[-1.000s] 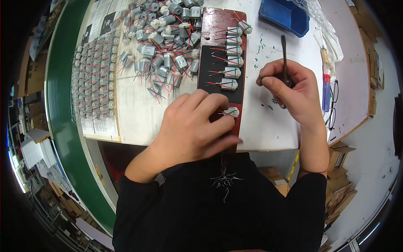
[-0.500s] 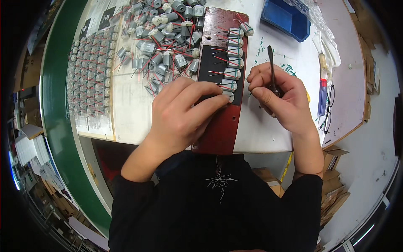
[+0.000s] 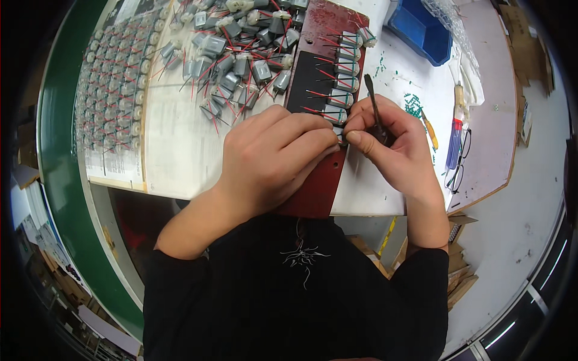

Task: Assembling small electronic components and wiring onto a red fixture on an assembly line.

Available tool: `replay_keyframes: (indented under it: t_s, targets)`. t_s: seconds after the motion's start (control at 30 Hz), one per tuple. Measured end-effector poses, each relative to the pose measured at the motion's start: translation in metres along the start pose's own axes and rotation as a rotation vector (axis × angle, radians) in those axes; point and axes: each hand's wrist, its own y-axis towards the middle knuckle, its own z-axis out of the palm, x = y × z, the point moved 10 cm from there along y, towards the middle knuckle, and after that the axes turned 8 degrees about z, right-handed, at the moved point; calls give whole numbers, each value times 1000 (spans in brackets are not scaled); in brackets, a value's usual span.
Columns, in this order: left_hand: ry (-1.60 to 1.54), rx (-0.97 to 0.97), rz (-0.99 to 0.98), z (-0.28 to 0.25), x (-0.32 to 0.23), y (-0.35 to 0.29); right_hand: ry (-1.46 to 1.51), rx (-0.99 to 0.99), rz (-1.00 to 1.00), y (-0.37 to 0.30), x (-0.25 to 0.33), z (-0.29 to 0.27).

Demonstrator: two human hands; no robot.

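A dark red board (image 3: 313, 195) with a black pad (image 3: 306, 81) lies in front of me, its near end at the table edge. Along its right side runs a row of small grey motors (image 3: 346, 67) with red and black wires pointing left. My left hand (image 3: 274, 153) is closed on the nearest motor (image 3: 340, 136), mostly hidden by the fingers. In my right hand (image 3: 394, 141) a dark screwdriver (image 3: 373, 102) is gripped, its blade pointing away from me. The right thumb and fingertips meet at the same motor's right end; what they pinch there is too small to make out.
Loose motors (image 3: 241, 66) pile up left of the board, with rows of motors (image 3: 114, 90) farther left. At the back right is a blue bin (image 3: 421, 30). Green scraps (image 3: 413, 105), a yellow-handled tool (image 3: 430, 130), a blue-and-red-handled tool (image 3: 454, 144) and glasses (image 3: 462, 162) lie to the right.
My right hand has moved left, bringing its fingertips to the motor at my left hand, with the screwdriver still in it. The whole view has shifted slightly.
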Motion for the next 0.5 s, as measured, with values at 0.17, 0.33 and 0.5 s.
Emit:
replay_keyframes:
  t_s: [0.17,0.33,0.5]
  targets:
    - [-28,18,-69,-2,1,1,-89,-90,-95,-2,5,-1]
    - [-105,19,-130,0,6,0,-120,-113,-103,-4,9,-2]
    - [-152,38,-180,2,10,0,-113,-168,-138,-4,14,-2]
